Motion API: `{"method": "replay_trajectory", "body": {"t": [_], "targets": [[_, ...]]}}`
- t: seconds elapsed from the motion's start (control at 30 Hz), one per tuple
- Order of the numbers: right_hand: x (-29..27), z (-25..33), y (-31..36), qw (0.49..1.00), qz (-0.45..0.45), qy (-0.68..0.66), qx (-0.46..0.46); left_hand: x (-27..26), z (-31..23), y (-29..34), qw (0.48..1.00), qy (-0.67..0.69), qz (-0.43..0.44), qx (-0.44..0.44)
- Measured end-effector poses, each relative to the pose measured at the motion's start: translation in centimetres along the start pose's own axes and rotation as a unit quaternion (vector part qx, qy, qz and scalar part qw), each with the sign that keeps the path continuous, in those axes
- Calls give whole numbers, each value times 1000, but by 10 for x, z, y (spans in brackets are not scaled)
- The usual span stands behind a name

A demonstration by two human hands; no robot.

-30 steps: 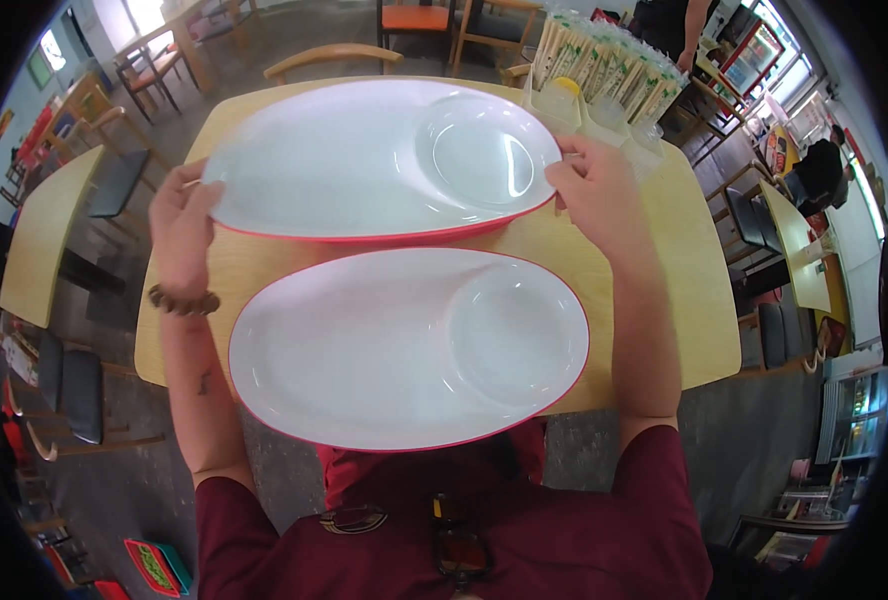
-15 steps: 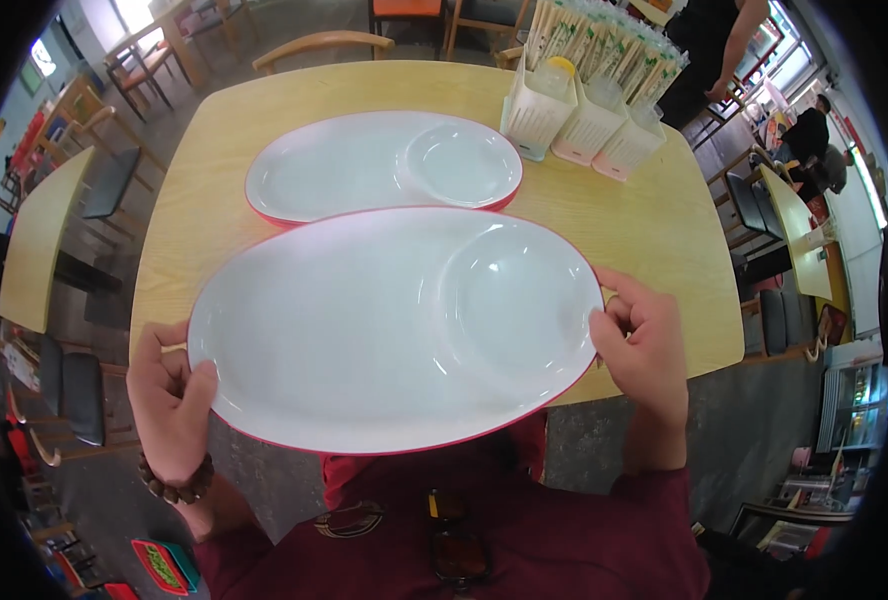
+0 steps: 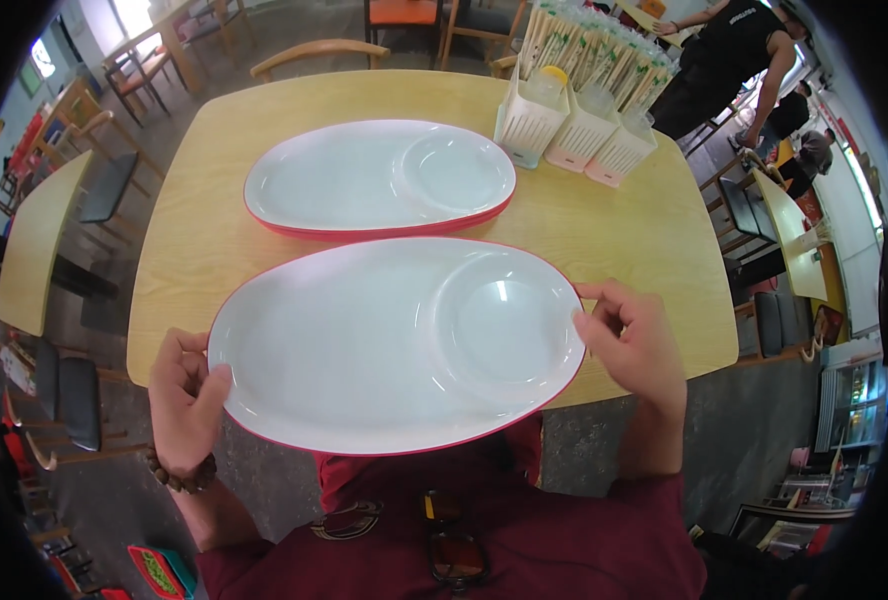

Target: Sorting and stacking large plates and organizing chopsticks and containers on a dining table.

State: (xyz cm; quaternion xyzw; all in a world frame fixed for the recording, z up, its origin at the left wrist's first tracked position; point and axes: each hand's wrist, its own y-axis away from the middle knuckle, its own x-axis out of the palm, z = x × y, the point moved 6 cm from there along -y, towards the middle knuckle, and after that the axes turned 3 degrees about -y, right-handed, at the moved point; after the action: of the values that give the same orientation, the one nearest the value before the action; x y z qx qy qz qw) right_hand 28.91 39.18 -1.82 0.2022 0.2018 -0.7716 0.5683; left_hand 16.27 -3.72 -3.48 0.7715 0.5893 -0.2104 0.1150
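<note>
Between my two hands is a large white oval plate [image 3: 334, 350] with a red rim and a round compartment on its right side. My left hand [image 3: 192, 390] pinches the plate's left end, thumb on the upper face and fingers underneath. At the right end, my right hand [image 3: 629, 335] grips the rim with its thumb on top and fingers curled beyond the edge. The plate is over the near edge of the table. Behind it lies a stack of matching oval plates [image 3: 324, 175], red at their edges, apart from the held one.
A pale wooden table [image 3: 194, 250] carries the plates. At its far right stand white holders [image 3: 534, 118] with wrapped chopsticks [image 3: 604, 50] and a yellow-capped container. A wooden chair [image 3: 319, 48] faces the far edge. A person in black [image 3: 719, 65] stands beyond the right corner.
The held plate has come lower and nearer my body, opening a gap between it and the stack. Both hands moved with it. The person in black has come further into view.
</note>
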Motion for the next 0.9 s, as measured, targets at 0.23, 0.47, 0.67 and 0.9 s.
{"method": "replay_trajectory", "body": {"t": [0.23,0.47,0.67,0.9], "targets": [[-9,-10,-100,998,-14,59,-24,-8,11,-84,998,-35,37,-35],[34,-28,-171,975,1,223,21,21,32,-185,988,-153,-5,24],[48,-40,-180,979,50,195,32,35,37,-204,978,-208,-1,27],[49,-58,-192,994,8,111,22,35,32,-207,965,-255,-19,52]]}}
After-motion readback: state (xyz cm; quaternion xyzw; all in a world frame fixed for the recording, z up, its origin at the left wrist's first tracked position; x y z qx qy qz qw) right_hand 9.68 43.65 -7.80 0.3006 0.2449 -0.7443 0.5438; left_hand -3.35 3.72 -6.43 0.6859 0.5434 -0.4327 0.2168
